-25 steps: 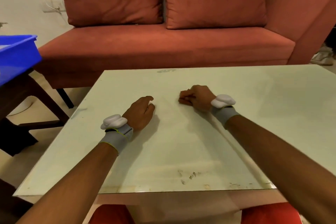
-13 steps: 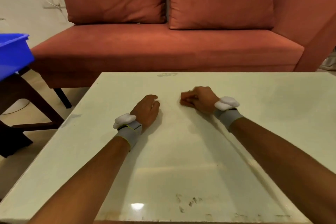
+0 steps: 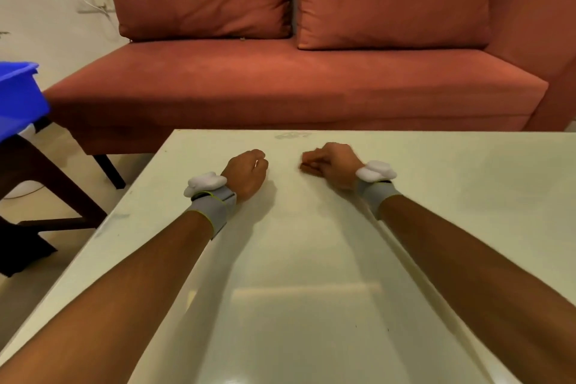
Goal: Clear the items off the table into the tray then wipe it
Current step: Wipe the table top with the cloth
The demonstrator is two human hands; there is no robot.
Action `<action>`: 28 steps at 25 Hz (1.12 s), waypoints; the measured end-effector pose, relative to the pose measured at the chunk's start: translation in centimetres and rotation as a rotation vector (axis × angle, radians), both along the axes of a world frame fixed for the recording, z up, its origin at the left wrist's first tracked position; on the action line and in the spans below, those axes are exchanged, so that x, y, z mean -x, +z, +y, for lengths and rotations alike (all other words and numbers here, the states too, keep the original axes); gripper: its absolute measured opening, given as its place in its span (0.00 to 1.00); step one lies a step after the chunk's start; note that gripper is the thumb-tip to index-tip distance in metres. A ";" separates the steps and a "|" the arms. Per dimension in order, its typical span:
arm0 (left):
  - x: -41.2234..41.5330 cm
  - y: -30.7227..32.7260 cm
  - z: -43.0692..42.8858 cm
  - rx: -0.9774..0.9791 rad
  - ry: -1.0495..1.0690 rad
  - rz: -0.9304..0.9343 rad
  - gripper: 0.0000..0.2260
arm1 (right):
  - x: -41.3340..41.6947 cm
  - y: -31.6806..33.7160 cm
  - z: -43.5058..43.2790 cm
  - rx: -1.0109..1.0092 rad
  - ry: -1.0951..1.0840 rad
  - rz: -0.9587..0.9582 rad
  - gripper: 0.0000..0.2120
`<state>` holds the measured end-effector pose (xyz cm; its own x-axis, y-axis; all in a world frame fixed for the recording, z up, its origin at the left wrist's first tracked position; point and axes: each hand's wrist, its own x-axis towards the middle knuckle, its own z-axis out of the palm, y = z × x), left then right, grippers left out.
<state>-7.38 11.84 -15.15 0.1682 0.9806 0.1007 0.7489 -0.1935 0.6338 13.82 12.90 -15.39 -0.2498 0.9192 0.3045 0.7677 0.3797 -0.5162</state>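
A pale glass-topped table (image 3: pixel 311 274) fills the lower view with nothing lying on it. My left hand (image 3: pixel 246 173) rests on the tabletop as a fist with its fingers curled under and holds nothing. My right hand (image 3: pixel 332 162) also rests on the table, a little to the right, fingers curled into a fist, holding nothing. Both wrists wear grey bands with white pods. The corner of a blue tray (image 3: pixel 17 97) shows at the left edge, on a dark wooden side table.
A rust-red sofa (image 3: pixel 296 87) with two back cushions stands just behind the table's far edge. The dark wooden side table (image 3: pixel 46 184) stands left of the table, with floor between them. A faint smudge (image 3: pixel 291 135) marks the tabletop near its far edge.
The view has tilted and shifted, so the table's near edge has left the frame and the blue tray shows less. Both hands stay as fists on the tabletop, now slightly farther apart.
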 end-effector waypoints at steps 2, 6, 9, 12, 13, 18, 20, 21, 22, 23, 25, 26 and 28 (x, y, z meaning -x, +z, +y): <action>-0.8 -0.5 0.6 -0.018 0.015 0.033 0.31 | 3.5 -0.6 -0.8 0.027 0.130 0.029 0.08; -1.3 -2.1 2.4 -0.099 -0.014 0.100 0.26 | 0.3 0.5 -1.9 0.283 0.562 -0.217 0.10; -1.5 -3.2 3.2 -0.119 -0.012 0.119 0.25 | -3.3 0.8 3.4 0.259 0.321 -0.182 0.10; -1.4 -3.5 3.6 -0.138 -0.003 0.079 0.23 | 0.4 -0.6 7.0 0.081 0.109 -0.055 0.11; -1.4 -3.6 3.7 -0.151 0.012 0.047 0.22 | 2.0 -0.9 6.8 0.089 0.166 -0.056 0.11; -1.3 -3.8 3.4 -0.151 0.026 0.021 0.18 | -2.5 0.6 4.9 0.312 0.520 -0.258 0.09; -1.6 -3.8 3.3 -0.156 0.007 0.075 0.17 | -4.0 0.6 7.7 0.143 0.309 -0.300 0.09; -1.6 -3.7 3.3 -0.159 0.008 0.102 0.18 | -3.6 0.0 9.5 0.036 0.166 -0.288 0.09; -1.7 -3.7 3.3 -0.166 0.013 0.132 0.18 | -2.1 -0.7 11.2 -0.003 0.031 -0.236 0.10; -1.7 -3.8 3.3 -0.189 0.016 0.157 0.18 | 0.3 -0.9 12.0 0.003 -0.064 -0.159 0.10; -1.6 -4.0 3.2 -0.256 0.028 0.159 0.17 | 4.3 -1.5 11.9 0.053 -0.019 -0.083 0.10; -1.5 -4.0 3.3 -0.282 0.034 0.143 0.16 | 4.9 -1.7 11.0 0.049 0.123 -0.105 0.10; -1.3 -4.0 3.6 -0.312 0.020 0.147 0.18 | 2.5 -1.0 8.3 0.079 0.400 -0.170 0.10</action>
